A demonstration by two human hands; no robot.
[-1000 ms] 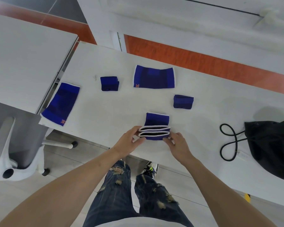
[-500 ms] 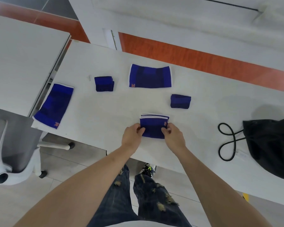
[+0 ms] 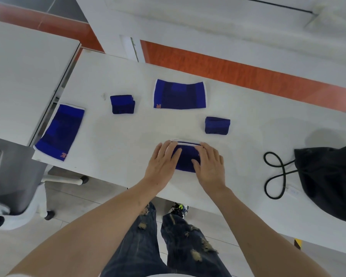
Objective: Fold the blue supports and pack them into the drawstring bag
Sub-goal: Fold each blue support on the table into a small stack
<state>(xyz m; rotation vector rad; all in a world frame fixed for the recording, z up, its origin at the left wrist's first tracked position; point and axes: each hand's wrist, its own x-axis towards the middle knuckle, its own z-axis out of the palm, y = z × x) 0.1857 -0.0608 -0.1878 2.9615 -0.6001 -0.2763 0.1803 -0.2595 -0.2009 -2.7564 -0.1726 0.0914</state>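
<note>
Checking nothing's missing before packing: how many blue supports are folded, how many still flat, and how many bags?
Folded blue supports: 3
Flat blue supports: 2
Black drawstring bag: 1
Total: 6

Free room: bare table (image 3: 252, 148) between the folded support (image 3: 217, 125) and the bag cord (image 3: 274, 174).
Obstacle: black drawstring bag (image 3: 332, 180) at right.

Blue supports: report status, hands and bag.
Both hands, left and right, flat on folded blue fabric support. Black drawstring bag lies right, untouched. Nothing in the way.
</note>
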